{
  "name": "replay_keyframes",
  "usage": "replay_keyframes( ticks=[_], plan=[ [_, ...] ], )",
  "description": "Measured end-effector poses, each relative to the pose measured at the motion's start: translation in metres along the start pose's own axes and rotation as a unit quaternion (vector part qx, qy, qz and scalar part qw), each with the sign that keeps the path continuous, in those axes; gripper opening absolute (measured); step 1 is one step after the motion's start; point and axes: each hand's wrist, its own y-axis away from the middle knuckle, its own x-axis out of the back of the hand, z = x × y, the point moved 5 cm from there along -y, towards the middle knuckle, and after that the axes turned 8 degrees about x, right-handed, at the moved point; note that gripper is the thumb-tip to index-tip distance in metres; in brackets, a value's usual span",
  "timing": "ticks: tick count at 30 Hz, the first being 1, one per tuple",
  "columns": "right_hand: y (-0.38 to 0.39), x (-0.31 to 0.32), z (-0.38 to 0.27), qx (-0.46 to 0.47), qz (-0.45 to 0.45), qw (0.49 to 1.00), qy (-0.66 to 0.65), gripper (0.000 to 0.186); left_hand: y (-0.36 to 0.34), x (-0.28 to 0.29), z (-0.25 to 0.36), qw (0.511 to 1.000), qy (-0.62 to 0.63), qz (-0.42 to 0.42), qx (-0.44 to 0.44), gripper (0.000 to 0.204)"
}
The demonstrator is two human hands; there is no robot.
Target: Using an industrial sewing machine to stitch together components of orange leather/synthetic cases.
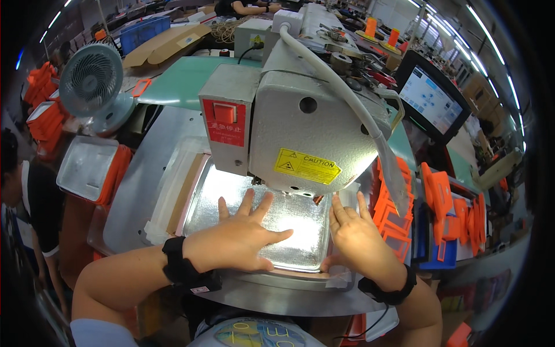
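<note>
My left hand (240,237) lies spread open on a silver, foil-like rectangular panel (300,220), which sits in a framed fixture with tan and pinkish strips (193,191). Along the panel's right edge, my right hand (355,234) rests open with fingers stretched forward, two close together. A grey machine head (306,121) with a yellow warning label and a side box bearing a red switch (225,114) overhangs the panel and hides its back part; whatever works beneath the head is mostly hidden. The fixture lies on a grey metal plate (127,196).
Stacked orange-backed trays (87,168) are left; orange frames (393,231) and blue bins (433,260) right. A fan (92,81) stands back left, a touchscreen (430,101) back right. A hose (341,87) crosses the machine. Co-workers appear at far left (40,208) and top (240,8).
</note>
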Motion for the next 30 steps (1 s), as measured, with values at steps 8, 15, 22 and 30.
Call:
replay_keyframes(
  ticks=[8,15,22,30],
  plan=[
    [-0.005,0.0,0.0,-0.006,-0.012,1.0,-0.001,0.112,0.003,0.002,-0.004,1.0,-0.001,0.012,-0.008,0.071],
    [-0.009,-0.001,-0.005,0.014,0.033,0.999,-0.015,0.114,0.01,0.009,-0.009,1.0,-0.012,-0.007,0.019,0.071],
    [-0.018,-0.001,-0.012,0.004,0.047,0.998,-0.038,0.112,0.018,0.013,-0.021,0.999,-0.016,-0.006,0.029,0.07],
    [-0.03,0.002,0.003,0.01,0.038,0.996,-0.085,0.096,0.004,0.02,-0.033,1.0,-0.01,0.022,0.006,0.073]
  ],
)
